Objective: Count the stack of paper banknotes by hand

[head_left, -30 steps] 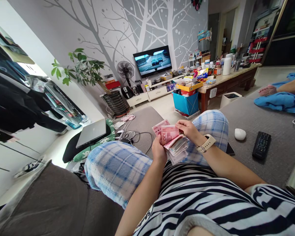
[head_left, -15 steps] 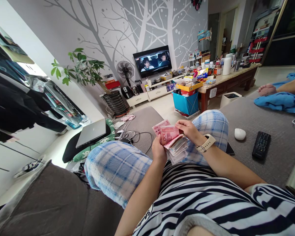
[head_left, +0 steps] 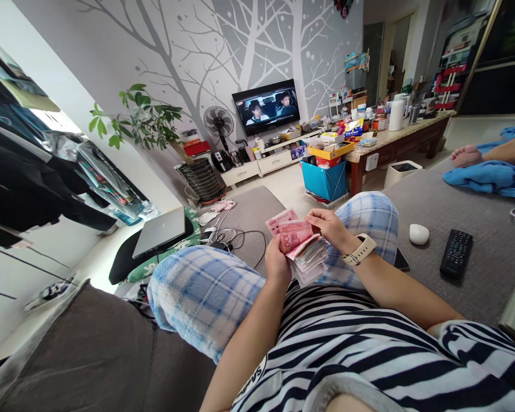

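A folded stack of banknotes [head_left: 309,255] is held over my lap, between my knees in blue-and-white plaid. My left hand [head_left: 278,262] is closed round the stack's left side, its thumb on the pink notes. At the upper right edge of a pink 100 note [head_left: 295,233], the fingers of my right hand [head_left: 326,224] pinch the paper. Another pink note [head_left: 278,220] sticks out behind, to the upper left. A pale watch [head_left: 359,250] is on my right wrist.
On the grey sofa to the right lie a white mouse [head_left: 419,234], a black remote [head_left: 456,253] and another person's foot [head_left: 466,156] by a blue cloth. Cables and a laptop [head_left: 161,232] are to the left. A cluttered table [head_left: 381,140] stands ahead.
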The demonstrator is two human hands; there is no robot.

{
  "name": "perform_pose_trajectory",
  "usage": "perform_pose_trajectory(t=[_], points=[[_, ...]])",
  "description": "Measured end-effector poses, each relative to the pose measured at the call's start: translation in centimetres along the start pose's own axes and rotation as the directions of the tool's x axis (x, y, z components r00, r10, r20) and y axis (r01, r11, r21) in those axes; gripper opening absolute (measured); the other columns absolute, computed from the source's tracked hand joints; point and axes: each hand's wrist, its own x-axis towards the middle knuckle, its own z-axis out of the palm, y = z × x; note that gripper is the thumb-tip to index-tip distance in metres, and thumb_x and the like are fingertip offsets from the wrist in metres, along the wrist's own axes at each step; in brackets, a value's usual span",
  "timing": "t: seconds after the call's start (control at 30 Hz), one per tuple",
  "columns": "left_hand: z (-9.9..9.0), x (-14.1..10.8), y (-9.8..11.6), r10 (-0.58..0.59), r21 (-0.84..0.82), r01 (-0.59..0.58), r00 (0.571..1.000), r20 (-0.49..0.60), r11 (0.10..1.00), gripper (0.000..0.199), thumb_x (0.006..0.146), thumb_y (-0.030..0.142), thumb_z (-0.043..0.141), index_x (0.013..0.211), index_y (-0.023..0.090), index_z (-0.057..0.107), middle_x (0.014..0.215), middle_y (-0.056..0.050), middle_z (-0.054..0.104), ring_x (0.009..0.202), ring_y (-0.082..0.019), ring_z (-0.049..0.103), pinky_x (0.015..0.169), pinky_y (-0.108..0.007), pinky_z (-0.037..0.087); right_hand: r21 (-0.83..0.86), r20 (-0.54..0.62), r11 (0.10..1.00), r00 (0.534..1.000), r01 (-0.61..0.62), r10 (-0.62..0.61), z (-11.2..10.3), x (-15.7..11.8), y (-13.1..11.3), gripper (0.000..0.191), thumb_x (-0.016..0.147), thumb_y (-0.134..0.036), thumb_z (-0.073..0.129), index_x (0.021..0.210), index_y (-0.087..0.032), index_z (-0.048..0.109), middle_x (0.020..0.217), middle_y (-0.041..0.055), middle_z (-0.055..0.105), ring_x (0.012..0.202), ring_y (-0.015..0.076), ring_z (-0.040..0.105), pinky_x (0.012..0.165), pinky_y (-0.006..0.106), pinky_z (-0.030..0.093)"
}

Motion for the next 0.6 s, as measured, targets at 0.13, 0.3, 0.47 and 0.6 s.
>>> perform_pose_trajectory(t=[0.13, 0.3, 0.47, 0.6], points=[[0.1, -0.2, 0.1, -0.006, 0.01, 0.006, 1.0, 0.003, 1.0, 0.022, 0.067, 0.033, 0.066, 0.079, 0.015, 0.066, 0.08, -0.005, 0.07, 0.072, -0.019, 0.066, 0.076, -0.034, 0.05, 0.046, 0.004, 0.999, 1.0, -0.022, 0.021, 0.0, 0.0, 0.1, 0.032, 0.077, -0.045, 0.06, 0.064, -0.017, 0.054, 0.053, -0.0035, 0.048, 0.05, 0.0088, 0.041, 0.051, 0.024, 0.03], [0.2, -0.3, 0.1, -0.005, -0.041, 0.006, 1.0, 0.025, 0.999, 0.025, 0.065, 0.031, 0.068, 0.082, 0.014, 0.066, 0.083, -0.008, 0.071, 0.076, -0.022, 0.068, 0.08, -0.038, 0.05, 0.014, 0.037, 1.0, 0.999, -0.022, 0.021, 0.0, 0.0, -0.1, 0.035, 0.08, -0.05, 0.056, 0.068, -0.016, 0.058, 0.049, -0.0007, 0.055, 0.047, 0.0101, 0.045, 0.052, 0.025, 0.033], [0.5, -0.7, 0.5, -0.023, -0.012, 0.024, 0.999, 0.036, 1.0, 0.024, 0.062, 0.028, 0.07, 0.081, 0.015, 0.065, 0.073, -0.005, 0.07, 0.067, -0.019, 0.066, 0.072, -0.034, 0.051, -0.035, -0.055, 0.999, 0.998, -0.002, 0.0, 0.0, 0.2, 0.2, 0.038, 0.072, -0.053, 0.065, 0.065, -0.018, 0.052, 0.051, -0.0029, 0.053, 0.048, 0.0095, 0.044, 0.051, 0.025, 0.033], [0.6, -1.0, 0.7, -0.03, 0.002, 0.03, 0.998, 0.05, 1.0, 0.024, 0.062, 0.026, 0.071, 0.083, 0.017, 0.064, 0.075, -0.004, 0.069, 0.069, -0.019, 0.067, 0.072, -0.033, 0.051, -0.052, -0.108, 0.999, 0.994, -0.009, 0.004, -0.2, 0.6, 1.0, 0.038, 0.069, -0.052, 0.068, 0.067, -0.018, 0.052, 0.056, -0.0031, 0.054, 0.053, 0.0102, 0.047, 0.054, 0.025, 0.036]])
